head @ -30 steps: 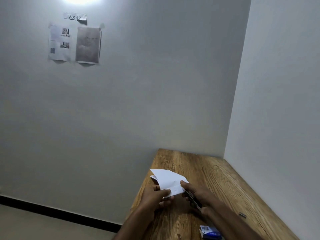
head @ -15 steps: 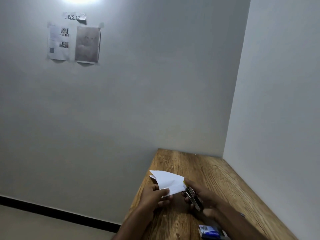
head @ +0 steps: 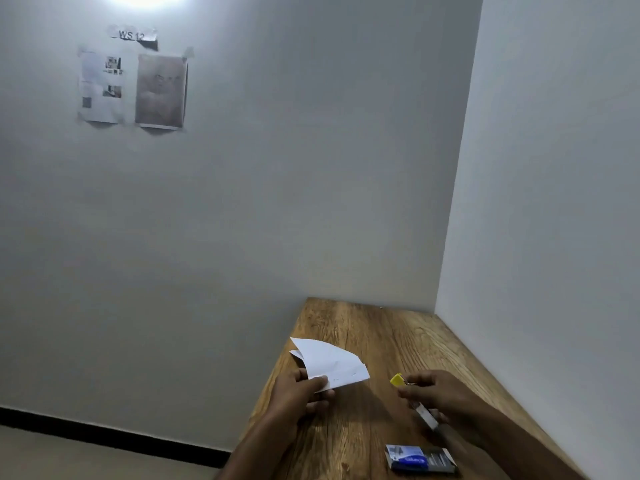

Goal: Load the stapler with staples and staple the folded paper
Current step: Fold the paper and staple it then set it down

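On the grained wooden table (head: 398, 341), the left hand (head: 298, 393) pinches the folded white paper (head: 329, 363) at its near corner. The right hand (head: 436, 393) is closed around the slim, yellow-tipped stapler (head: 415, 400), now pulled clear of the paper. A staple box (head: 420, 459) lies nearby.

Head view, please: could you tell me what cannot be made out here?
- Stapler: mostly covered by the right hand; only its yellow tip and a metal strip show.
- Paper: any staple is too small to see.
- Staple box: print blurred.
- Wall sheets: too small to read.
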The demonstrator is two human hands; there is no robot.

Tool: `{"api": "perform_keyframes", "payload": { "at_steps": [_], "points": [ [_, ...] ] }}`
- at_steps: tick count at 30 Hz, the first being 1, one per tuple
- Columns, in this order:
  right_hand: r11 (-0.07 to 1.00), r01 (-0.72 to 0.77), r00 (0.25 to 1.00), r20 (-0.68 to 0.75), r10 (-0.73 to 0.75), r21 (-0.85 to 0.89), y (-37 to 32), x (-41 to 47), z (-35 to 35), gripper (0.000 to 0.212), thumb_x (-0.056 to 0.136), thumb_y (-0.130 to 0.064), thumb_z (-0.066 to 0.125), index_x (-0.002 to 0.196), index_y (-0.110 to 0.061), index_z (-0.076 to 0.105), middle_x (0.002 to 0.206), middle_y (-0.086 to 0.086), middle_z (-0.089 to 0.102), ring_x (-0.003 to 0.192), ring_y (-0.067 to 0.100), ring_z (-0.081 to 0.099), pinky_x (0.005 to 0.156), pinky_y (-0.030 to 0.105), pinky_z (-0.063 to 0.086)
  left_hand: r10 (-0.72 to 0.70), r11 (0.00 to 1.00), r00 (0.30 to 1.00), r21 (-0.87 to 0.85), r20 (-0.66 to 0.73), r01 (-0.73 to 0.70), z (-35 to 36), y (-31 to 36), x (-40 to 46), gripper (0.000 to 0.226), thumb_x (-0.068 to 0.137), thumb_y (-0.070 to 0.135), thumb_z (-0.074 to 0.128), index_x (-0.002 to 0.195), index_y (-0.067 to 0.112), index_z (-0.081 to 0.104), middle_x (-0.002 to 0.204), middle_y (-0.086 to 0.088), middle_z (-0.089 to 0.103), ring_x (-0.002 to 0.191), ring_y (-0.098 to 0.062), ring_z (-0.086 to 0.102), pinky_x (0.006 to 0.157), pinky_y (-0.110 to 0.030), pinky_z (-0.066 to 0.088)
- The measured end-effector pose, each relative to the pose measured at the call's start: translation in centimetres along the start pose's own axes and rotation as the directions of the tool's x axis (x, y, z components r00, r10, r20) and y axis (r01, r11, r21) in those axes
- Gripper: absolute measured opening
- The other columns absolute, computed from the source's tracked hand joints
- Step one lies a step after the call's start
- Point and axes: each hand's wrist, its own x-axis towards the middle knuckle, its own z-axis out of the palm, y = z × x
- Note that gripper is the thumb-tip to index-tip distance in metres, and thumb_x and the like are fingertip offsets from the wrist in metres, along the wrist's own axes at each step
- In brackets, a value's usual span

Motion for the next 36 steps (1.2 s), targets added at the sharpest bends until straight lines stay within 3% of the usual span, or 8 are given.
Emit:
{"api": "perform_keyframes", "payload": {
  "at_steps": [4,10,16,21,24,28,33,36],
  "points": [
    [0.977,0.076,0.995,-0.055,-0.088,-0.198,1.3,-1.0,-1.5,0.02,0.075,-0.022,0.085,0.094,-0.023,0.078,0.085,-0.009,0.078,0.068,0.0,0.07,0.054,0.014,0.048,-0.001,1.0,1.0,0.013,0.011,0.001,-0.1,0.0,0.1,0.027,0.09,0.006,0.068,0.115,-0.002,0.063,0.104,-0.016,0.074,0.082,-0.026,0.076,0.08,-0.039,0.062],
    [0.818,0.141,0.972,-0.077,-0.22,-0.558,2.9,-1.5,-1.9,0.029,0.073,-0.034,0.085,0.1,-0.033,0.073,0.095,-0.014,0.07,0.089,0.003,0.064,0.077,0.017,0.051,-0.006,1.0,1.0,0.023,0.023,0.006,-0.3,-0.1,0.1,0.025,0.09,0.006,0.069,0.113,-0.002,0.064,0.098,-0.018,0.075,0.077,-0.024,0.075,0.077,-0.037,0.062],
    [0.761,0.134,0.962,-0.101,-0.254,-0.634,3.8,-2.0,-1.3,0.034,0.075,-0.037,0.081,0.106,-0.033,0.07,0.101,-0.012,0.065,0.092,0.002,0.059,0.077,0.018,0.048,-0.028,0.999,0.999,0.022,0.023,0.027,-0.4,-0.1,0.1,0.024,0.089,0.006,0.069,0.111,-0.001,0.064,0.095,-0.018,0.076,0.075,-0.025,0.074,0.081,-0.04,0.06],
    [0.725,0.134,0.968,-0.068,-0.243,-0.676,3.6,-1.9,-1.4,0.04,0.078,-0.045,0.077,0.114,-0.032,0.068,0.11,-0.012,0.064,0.098,0.002,0.058,0.083,0.021,0.05,-0.046,0.999,0.999,0.005,0.02,0.046,-0.5,-0.1,0.2,0.025,0.088,0.005,0.07,0.111,-0.003,0.063,0.101,-0.02,0.074,0.076,-0.024,0.075,0.065,-0.031,0.061],
    [0.747,0.141,0.935,-0.161,-0.316,-0.65,2.6,-1.7,-0.6,0.047,0.083,-0.043,0.074,0.125,-0.026,0.063,0.115,-0.009,0.063,0.098,0.002,0.056,0.075,0.014,0.042,-0.055,0.998,0.998,-0.002,0.019,0.055,-0.6,0.0,0.2,0.024,0.088,0.005,0.07,0.111,-0.003,0.063,0.095,-0.019,0.075,0.074,-0.025,0.075,0.064,-0.03,0.06],
    [0.82,0.266,0.889,-0.2,-0.412,-0.506,0.2,-1.2,2.0,0.039,0.087,-0.033,0.073,0.125,-0.026,0.064,0.114,-0.009,0.067,0.086,-0.003,0.059,0.065,0.008,0.046,-0.091,0.996,0.995,-0.022,0.052,0.092,-0.7,0.3,0.2,0.022,0.089,0.004,0.069,0.109,-0.004,0.064,0.092,-0.02,0.075,0.067,-0.021,0.073,0.058,-0.027,0.058],
    [0.919,0.351,0.914,-0.15,-0.378,-0.179,-2.4,-0.7,6.0,0.027,0.09,-0.022,0.07,0.116,-0.028,0.066,0.108,-0.009,0.066,0.085,0.008,0.071,0.067,0.019,0.059,-0.124,0.991,0.987,-0.032,0.106,0.128,-0.9,1.0,-0.2,0.024,0.087,0.006,0.071,0.108,-0.004,0.064,0.087,-0.02,0.075,0.066,-0.023,0.07,0.065,-0.032,0.061],
    [0.92,0.371,0.894,-0.218,-0.391,-0.13,-3.1,-0.6,7.7,0.022,0.086,-0.012,0.074,0.101,-0.027,0.07,0.101,-0.008,0.069,0.079,0.008,0.073,0.066,0.022,0.061,-0.101,0.995,0.991,0.009,0.091,0.1,-1.6,1.6,-0.4,0.026,0.087,0.006,0.071,0.11,-0.003,0.063,0.085,-0.019,0.074,0.063,-0.021,0.069,0.059,-0.03,0.059]
  ]
}}
